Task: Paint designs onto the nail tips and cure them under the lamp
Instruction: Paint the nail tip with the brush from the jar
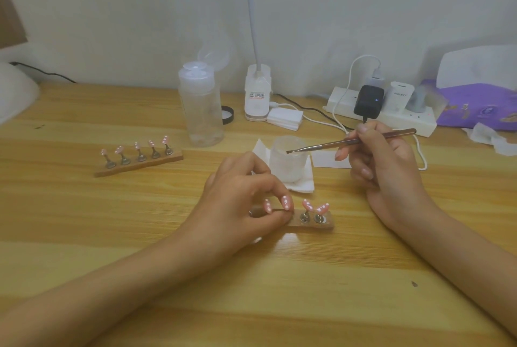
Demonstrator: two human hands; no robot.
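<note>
Head view looks down on a wooden table [251, 290]. The left hand [243, 201] rests on the near holder [316, 225], a small wooden bar. Its fingers are curled and pinch the left part of the bar. Pink nail tips [307, 204] with white dots stand on metal stems along this bar, two of them between the fingers. The right hand [386, 162] grips a thin brush [349, 141] like a pen, between thumb and curled fingers. The bristle end is at the rim of a frosted cup [288, 162]; if it touches cannot be told. The cup stands on a white tissue [303, 184], just behind the near holder. A second holder [140, 163] with five dotted tips lies well apart at the left, near a clear bottle [200, 106].
</note>
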